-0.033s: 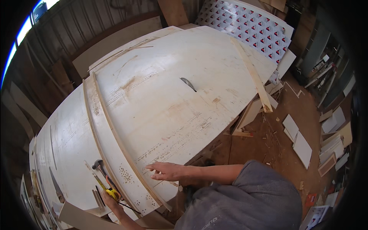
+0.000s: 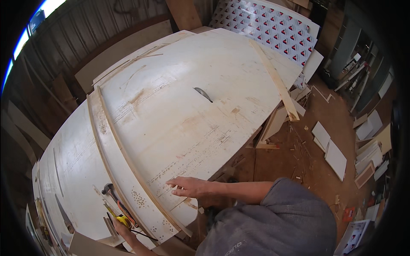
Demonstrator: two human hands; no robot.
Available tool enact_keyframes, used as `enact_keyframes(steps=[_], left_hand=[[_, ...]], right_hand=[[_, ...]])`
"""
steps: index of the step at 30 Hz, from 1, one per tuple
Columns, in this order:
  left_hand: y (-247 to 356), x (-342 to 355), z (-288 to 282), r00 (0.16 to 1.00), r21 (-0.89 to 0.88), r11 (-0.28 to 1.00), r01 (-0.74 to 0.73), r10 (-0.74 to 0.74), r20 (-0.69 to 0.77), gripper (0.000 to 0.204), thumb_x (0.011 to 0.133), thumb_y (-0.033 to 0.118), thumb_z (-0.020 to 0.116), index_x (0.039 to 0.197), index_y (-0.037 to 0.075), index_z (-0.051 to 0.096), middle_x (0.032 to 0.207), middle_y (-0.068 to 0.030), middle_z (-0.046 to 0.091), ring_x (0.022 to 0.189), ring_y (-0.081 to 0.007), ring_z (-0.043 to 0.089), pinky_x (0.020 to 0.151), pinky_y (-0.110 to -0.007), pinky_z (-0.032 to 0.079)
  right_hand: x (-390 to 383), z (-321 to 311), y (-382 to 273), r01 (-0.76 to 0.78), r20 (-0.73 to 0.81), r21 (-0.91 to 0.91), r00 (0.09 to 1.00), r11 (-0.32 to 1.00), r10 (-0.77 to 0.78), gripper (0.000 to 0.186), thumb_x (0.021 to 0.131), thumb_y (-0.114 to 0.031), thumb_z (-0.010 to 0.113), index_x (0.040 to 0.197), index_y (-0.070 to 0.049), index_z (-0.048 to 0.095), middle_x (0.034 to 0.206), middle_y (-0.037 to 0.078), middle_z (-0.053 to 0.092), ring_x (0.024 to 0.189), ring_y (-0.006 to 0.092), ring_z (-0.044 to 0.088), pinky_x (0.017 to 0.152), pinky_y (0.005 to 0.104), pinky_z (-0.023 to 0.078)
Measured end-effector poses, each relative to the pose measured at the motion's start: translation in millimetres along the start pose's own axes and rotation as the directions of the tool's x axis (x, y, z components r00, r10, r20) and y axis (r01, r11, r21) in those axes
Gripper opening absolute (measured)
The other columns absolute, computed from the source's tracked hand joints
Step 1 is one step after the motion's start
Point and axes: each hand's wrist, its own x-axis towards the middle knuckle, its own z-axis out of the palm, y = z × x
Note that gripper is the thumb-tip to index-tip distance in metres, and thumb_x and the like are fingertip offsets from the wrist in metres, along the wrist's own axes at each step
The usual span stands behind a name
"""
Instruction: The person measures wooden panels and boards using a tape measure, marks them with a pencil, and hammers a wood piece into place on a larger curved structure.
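At six o'clock, right hand (image 2: 190, 187) rests flat, fingers spread, on the white board (image 2: 179, 115), beside a long wooden strip (image 2: 128, 160) running toward eleven o'clock; left hand (image 2: 121, 228) grips a yellow tape measure (image 2: 123, 220) near seven.

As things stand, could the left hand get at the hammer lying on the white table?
Probably yes. The left hand, which seems to hold a yellow tape measure, sits right beside the hammer on the white table, and nothing lies between them. It would likely have to put the tape measure down first.

Yellow tape measure (image 2: 123, 220) lies beside hammer (image 2: 114, 197) on white table (image 2: 179, 111).
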Motion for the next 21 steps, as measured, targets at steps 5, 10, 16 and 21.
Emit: enact_keyframes(steps=[5,10,16,21], left_hand=[[-46,61,-24,0.979,0.344,0.938,0.033,0.039,-0.201,0.046,0.097,0.04,0.051,0.115,-0.002,0.056,0.097,-0.0134,0.061,0.082,-0.0217,0.065,0.063,-0.035,0.055],[-58,64,-1,0.937,0.729,0.684,-0.029,0.273,-0.218,0.061,0.092,0.048,0.053,0.124,-0.004,0.055,0.11,-0.0249,0.065,0.098,-0.0382,0.065,0.085,-0.045,0.052],[-44,51,-50,0.91,0.861,0.508,0.029,0.342,-0.233,0.056,0.092,0.039,0.058,0.128,-0.003,0.052,0.115,-0.0251,0.064,0.107,-0.0437,0.06,0.093,-0.049,0.046],[-16,-46,36,0.916,0.793,0.602,-0.094,0.365,-0.168,0.058,0.093,0.027,0.056,0.141,-0.002,0.042,0.132,-0.0288,0.049,0.124,-0.0442,0.045,0.106,-0.048,0.036]], right_hand=[[-131,-103,93,-0.272,-0.646,-0.101,0.75,0.957,0.145,0.043,0.094,-0.031,0.056,0.123,0.001,0.059,0.107,0.022,0.065,0.099,0.0356,0.063,0.087,0.0415,0.05],[-275,-199,161,-0.626,-0.928,-0.048,0.317,0.779,0.197,0.034,0.093,-0.022,0.057,0.117,0.001,0.061,0.098,0.02,0.066,0.094,0.035,0.064,0.082,0.0427,0.05],[-324,-305,228,-0.862,-0.966,0.049,0.087,0.504,0.244,0.053,0.096,-0.025,0.058,0.14,-0.003,0.041,0.135,0.02,0.043,0.124,0.0396,0.049,0.1,0.0478,0.045],[-414,-400,314,-0.966,-0.948,0.103,-0.024,0.236,0.316,0.084,0.088,-0.055,0.061,0.15,-0.007,0.031,0.144,0.019,0.038,0.134,0.0368,0.038,0.111,0.0556,0.032]])
